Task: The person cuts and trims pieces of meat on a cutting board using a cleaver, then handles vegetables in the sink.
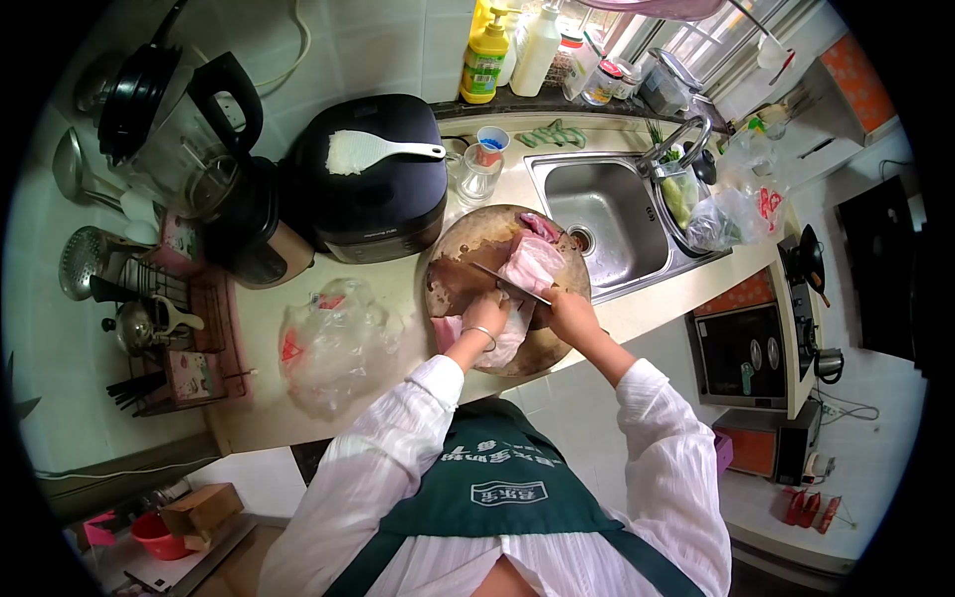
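Observation:
A round wooden cutting board (453,289) lies on the counter with pale pink meat (534,261) on it. My right hand (571,316) is closed round the handle of a knife (507,283), whose blade lies across the meat and points up and to the left. Just left of the blade, my left hand (486,314) presses on the meat with its fingers drawn together. More meat shows beneath and beside this hand. A smaller, darker red piece (540,227) rests near the board's far edge.
Right of the board is a steel sink (609,224) with a faucet (686,139). A rice cooker (373,189) carries a white paddle (378,151). Beyond the board stands a glass (477,179). A crumpled plastic bag (338,343) lies to the left, near a blender (234,189).

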Tool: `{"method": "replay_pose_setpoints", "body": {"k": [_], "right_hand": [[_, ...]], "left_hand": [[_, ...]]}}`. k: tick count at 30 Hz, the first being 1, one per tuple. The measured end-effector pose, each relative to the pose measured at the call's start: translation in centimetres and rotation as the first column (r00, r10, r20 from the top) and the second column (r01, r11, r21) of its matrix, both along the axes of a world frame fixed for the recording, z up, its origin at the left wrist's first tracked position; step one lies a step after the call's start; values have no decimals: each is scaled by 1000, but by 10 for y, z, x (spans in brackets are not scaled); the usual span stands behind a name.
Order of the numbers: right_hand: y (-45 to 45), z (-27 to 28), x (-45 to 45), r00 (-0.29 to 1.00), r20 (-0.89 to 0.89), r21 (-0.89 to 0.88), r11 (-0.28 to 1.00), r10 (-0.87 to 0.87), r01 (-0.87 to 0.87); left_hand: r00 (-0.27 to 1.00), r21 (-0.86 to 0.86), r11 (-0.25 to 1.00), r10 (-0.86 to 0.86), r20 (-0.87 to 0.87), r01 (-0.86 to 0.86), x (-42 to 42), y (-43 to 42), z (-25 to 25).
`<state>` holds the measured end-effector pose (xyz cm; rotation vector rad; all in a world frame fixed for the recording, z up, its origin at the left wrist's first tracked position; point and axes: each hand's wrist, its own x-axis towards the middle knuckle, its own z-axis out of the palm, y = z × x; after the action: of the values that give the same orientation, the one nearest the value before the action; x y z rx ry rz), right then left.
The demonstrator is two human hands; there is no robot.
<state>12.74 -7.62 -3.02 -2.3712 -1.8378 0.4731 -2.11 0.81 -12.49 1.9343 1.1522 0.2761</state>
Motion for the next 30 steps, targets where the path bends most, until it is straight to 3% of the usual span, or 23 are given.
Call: {"method": "replay_pose_setpoints", "body": {"k": [2, 5, 8, 11, 12, 15, 19, 25, 29, 30], "right_hand": [[7, -1, -8, 1000, 14, 0, 1000, -19, 19], [-4, -3, 1, 999, 39, 31, 1000, -1, 0], [-18, 11, 5, 995, 57, -98, 991, -87, 93], [-3, 12, -6, 998, 49, -57, 997, -47, 50], [0, 0, -8, 999, 50, 42, 999, 0, -2], [14, -15, -10, 990, 143, 14, 1000, 7, -9], [-11, 9, -1, 998, 67, -22, 1000, -17, 18], [31, -18, -11, 974, 225, -5, 1000, -9, 10], [1, -5, 14, 992, 122, 43, 999, 2, -7], [-2, 3, 20, 991, 129, -58, 997, -37, 45]], "left_hand": [[996, 47, 995, 86, 37, -87, 0, -4, 0], [998, 76, 996, 45, 35, -47, -4, -5, 4], [999, 0, 1000, -19, -39, 19, -4, 1, 16], [1000, 49, 999, -6, -2, 6, -4, -2, 11], [1000, 49, 999, -8, -1, 8, -3, -2, 16], [998, -4, 999, -41, -48, 41, -6, -4, 26], [999, -4, 1000, -28, -31, 28, -10, -2, 20], [992, -20, 998, -62, -113, 60, -6, -2, 27], [1000, -34, 999, 9, -11, -10, -12, 0, 27], [999, -51, 998, 28, 15, -27, -13, 0, 27]]}}
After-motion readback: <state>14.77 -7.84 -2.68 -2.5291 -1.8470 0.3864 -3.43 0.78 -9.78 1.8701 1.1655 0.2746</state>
